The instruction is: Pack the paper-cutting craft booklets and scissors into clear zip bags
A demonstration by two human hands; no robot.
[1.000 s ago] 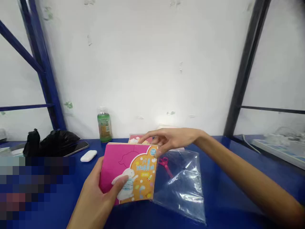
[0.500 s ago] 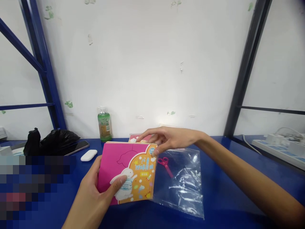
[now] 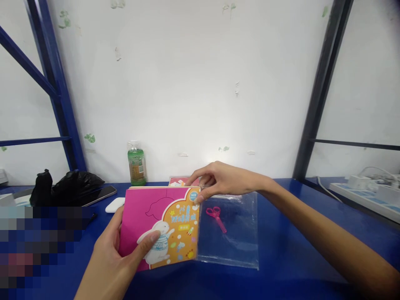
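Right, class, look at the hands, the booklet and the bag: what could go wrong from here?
The booklet is gripped by the left hand low down and pinched by the right hand at its top corner; that corner could crease.
The clear bag lies loose on the table, so it may slide or crumple.
The pink scissors inside it might snag the film.

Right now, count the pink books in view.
2: one book in the left hand, right hand at its corner; a second book behind it, partly covered. More may be hidden.

Likely workshop or storeroom: blue steel racking (image 3: 59,96), blue bench (image 3: 290,233), bare wall (image 3: 187,75).
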